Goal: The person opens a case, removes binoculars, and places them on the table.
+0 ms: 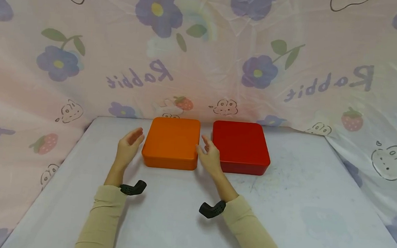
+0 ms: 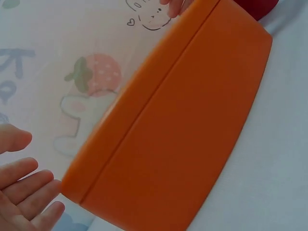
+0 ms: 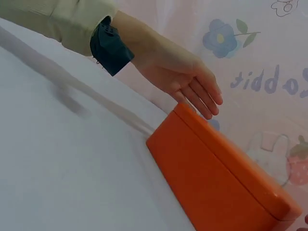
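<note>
An orange box (image 1: 172,139) with rounded corners sits toward the back of the white table, a lid seam running along its side (image 2: 159,144). My left hand (image 1: 130,145) is held beside its left side, fingers extended and palm facing it, with a gap between them in the head view. On the other side, my right hand (image 1: 211,155) reaches between the orange box and a red box (image 1: 241,143), its thumb right at the orange box's right edge. Neither hand grips anything. The right wrist view shows the left hand (image 3: 185,79) past the orange box, fingers loosely straight.
The white table (image 1: 162,215) extends in front of both boxes. A floral, rabbit-printed curtain (image 1: 204,61) hangs directly behind them and along the sides. Each wrist carries a black camera mount, one on the left (image 1: 134,188) and one on the right (image 1: 212,209).
</note>
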A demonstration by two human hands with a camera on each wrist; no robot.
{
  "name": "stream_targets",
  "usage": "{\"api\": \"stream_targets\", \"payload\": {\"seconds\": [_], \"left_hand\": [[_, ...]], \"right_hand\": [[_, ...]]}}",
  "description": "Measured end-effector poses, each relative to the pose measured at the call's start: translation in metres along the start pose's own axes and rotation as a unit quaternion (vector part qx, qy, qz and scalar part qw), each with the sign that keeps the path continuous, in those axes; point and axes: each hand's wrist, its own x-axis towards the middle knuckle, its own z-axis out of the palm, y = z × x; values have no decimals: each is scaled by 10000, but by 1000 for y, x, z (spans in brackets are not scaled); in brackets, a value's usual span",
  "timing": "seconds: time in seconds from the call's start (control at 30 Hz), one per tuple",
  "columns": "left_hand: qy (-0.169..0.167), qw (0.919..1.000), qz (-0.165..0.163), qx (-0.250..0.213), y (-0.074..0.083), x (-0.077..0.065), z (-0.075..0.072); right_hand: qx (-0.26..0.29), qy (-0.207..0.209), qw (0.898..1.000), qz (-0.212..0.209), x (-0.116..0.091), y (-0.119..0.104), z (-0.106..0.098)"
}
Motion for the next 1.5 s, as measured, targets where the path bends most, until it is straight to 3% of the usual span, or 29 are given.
{"api": "stream_targets", "payload": {"seconds": [0.23,0.5,1.1,1.5], "left_hand": [[82,9993,-291,-208,-11,3,5],[-4,9973,-622,-380,-21,8,12],[-354,9946,-970,86,-28,7,22],[-220,9953,-946,38,-26,8,25]], "right_hand": [[141,44,9992,374,2,8,13],[307,200,9987,365,6,24,23],[496,564,9897,1220,5,20,38],[476,729,9888,1213,6,16,40]]}}
